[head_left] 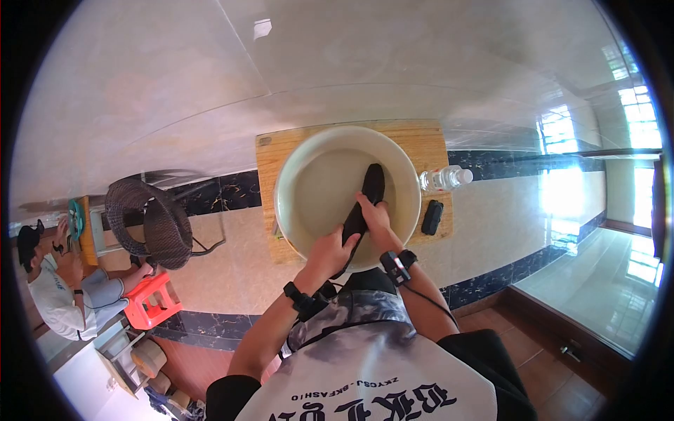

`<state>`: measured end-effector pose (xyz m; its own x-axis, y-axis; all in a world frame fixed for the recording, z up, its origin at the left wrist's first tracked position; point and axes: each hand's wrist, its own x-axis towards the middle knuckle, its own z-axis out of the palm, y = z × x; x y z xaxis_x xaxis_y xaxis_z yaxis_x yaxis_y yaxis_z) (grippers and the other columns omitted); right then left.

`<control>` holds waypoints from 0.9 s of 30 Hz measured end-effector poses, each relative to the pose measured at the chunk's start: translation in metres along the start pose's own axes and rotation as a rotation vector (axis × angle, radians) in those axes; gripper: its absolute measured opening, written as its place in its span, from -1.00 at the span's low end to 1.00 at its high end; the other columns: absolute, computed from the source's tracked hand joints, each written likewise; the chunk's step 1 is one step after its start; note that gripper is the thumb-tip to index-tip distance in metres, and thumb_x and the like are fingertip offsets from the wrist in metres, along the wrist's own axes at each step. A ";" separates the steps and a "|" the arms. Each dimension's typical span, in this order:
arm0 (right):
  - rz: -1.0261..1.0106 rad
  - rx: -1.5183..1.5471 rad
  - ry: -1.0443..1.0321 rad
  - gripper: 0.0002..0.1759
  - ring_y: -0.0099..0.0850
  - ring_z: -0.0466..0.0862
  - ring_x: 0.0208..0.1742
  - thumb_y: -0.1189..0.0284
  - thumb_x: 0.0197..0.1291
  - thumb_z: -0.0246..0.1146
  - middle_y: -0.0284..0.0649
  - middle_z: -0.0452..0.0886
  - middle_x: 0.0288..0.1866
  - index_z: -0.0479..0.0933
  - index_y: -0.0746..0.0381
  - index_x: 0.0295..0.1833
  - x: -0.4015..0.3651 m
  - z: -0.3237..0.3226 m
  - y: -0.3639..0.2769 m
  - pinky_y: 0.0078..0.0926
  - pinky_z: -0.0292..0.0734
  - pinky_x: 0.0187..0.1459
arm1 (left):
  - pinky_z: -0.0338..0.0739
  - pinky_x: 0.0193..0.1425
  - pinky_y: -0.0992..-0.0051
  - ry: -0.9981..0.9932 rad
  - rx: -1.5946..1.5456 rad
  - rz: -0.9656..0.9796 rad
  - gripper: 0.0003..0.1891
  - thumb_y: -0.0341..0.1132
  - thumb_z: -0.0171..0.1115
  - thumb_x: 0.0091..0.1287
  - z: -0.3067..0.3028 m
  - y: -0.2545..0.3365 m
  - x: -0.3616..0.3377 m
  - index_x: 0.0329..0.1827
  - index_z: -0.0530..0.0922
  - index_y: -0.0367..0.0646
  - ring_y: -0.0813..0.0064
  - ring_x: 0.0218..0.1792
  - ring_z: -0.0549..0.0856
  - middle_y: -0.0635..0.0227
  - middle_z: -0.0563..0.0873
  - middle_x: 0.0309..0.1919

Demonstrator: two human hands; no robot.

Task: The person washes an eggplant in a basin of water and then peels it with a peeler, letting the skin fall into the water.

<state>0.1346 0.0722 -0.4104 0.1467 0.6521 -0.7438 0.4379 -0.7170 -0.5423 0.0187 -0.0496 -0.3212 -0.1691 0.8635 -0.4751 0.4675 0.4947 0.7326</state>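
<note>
A long black shoe-like item (373, 184) is held over a large white basin (289, 158) with cloudy water in it. My left hand (328, 251) grips its near end, the fingers wrapped round it by the basin's near rim. Farther along, my right hand (375, 219) is closed on its right side. The item slants from the near rim up toward the basin's far right. The basin stands on a wooden board (428, 140). To its right are a clear plastic bottle (439, 179) lying on its side and a dark brush-like object (432, 217).
At the left, another person (60, 295) sits on a red stool (151, 302) near a brown wicker chair (168, 224). A tiled wall (351, 56) rises behind the board. A glass-like panel (590, 281) stands at the right.
</note>
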 end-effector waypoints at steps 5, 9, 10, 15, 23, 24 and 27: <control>0.056 0.304 -0.142 -0.29 -0.34 0.71 -0.21 0.05 0.13 0.54 -0.21 0.67 -0.14 0.56 0.37 0.19 0.014 -0.004 0.018 -0.28 0.62 -0.27 | 0.59 0.11 -0.04 0.024 0.060 0.063 -0.40 0.04 0.39 0.33 0.017 -0.010 0.001 0.17 0.50 -0.33 -0.29 0.00 0.72 -0.29 0.74 -0.09; -0.005 0.525 -0.344 -0.64 -0.32 0.75 -0.20 0.38 0.22 0.51 -0.25 0.70 -0.18 0.62 0.32 0.05 -0.011 -0.011 0.005 -0.26 0.70 -0.16 | 0.61 0.13 0.04 -0.112 -0.006 -0.033 -0.32 0.01 0.50 0.20 -0.006 -0.010 0.000 0.22 0.50 -0.30 -0.24 0.01 0.74 -0.23 0.75 -0.09; -0.001 0.569 -0.395 -0.62 -0.31 0.74 -0.19 0.42 0.21 0.51 -0.24 0.69 -0.17 0.59 0.31 0.08 -0.018 -0.018 0.001 -0.27 0.68 -0.16 | 0.61 0.13 0.08 -0.123 -0.037 -0.019 -0.31 0.00 0.52 0.18 -0.012 -0.015 -0.002 0.22 0.50 -0.30 -0.21 0.02 0.74 -0.22 0.75 -0.07; -0.017 0.718 -0.477 -0.56 -0.29 0.75 -0.09 0.52 0.23 0.49 -0.19 0.69 -0.07 0.51 0.33 0.17 -0.037 -0.047 -0.006 -0.24 0.70 -0.07 | 0.61 0.14 0.24 -0.118 -0.128 0.180 -0.22 -0.01 0.60 0.13 -0.023 -0.017 -0.005 0.31 0.51 -0.32 0.00 0.03 0.76 -0.13 0.74 0.02; -0.163 0.823 -0.479 -0.56 -0.29 0.73 0.07 0.64 0.25 0.43 -0.15 0.70 0.01 0.50 0.32 0.21 -0.048 -0.059 0.001 -0.23 0.70 0.07 | 0.56 0.28 0.20 -0.174 -0.318 0.233 -0.16 -0.04 0.60 0.17 -0.030 -0.021 -0.006 0.41 0.45 -0.34 -0.05 0.16 0.71 -0.15 0.71 0.10; -0.202 0.833 -0.476 -0.56 -0.30 0.73 0.06 0.65 0.25 0.42 -0.16 0.70 0.01 0.50 0.32 0.21 -0.050 -0.062 -0.003 -0.25 0.69 0.09 | 0.56 0.28 0.20 -0.160 -0.309 0.260 -0.17 -0.06 0.61 0.17 -0.032 -0.019 -0.006 0.42 0.45 -0.33 -0.05 0.17 0.71 -0.15 0.71 0.11; -0.298 0.865 -0.455 -0.56 -0.32 0.73 0.06 0.69 0.24 0.39 -0.18 0.71 0.03 0.51 0.32 0.22 -0.048 -0.069 -0.004 -0.30 0.65 0.14 | 0.55 0.29 0.19 -0.168 -0.281 0.260 -0.19 -0.14 0.62 0.15 -0.034 -0.009 -0.002 0.44 0.45 -0.24 -0.06 0.19 0.71 -0.11 0.71 0.15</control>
<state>0.1869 0.0609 -0.3455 -0.2930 0.8070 -0.5128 -0.4158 -0.5905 -0.6917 -0.0146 -0.0531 -0.3105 0.0781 0.9465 -0.3130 0.2169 0.2903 0.9320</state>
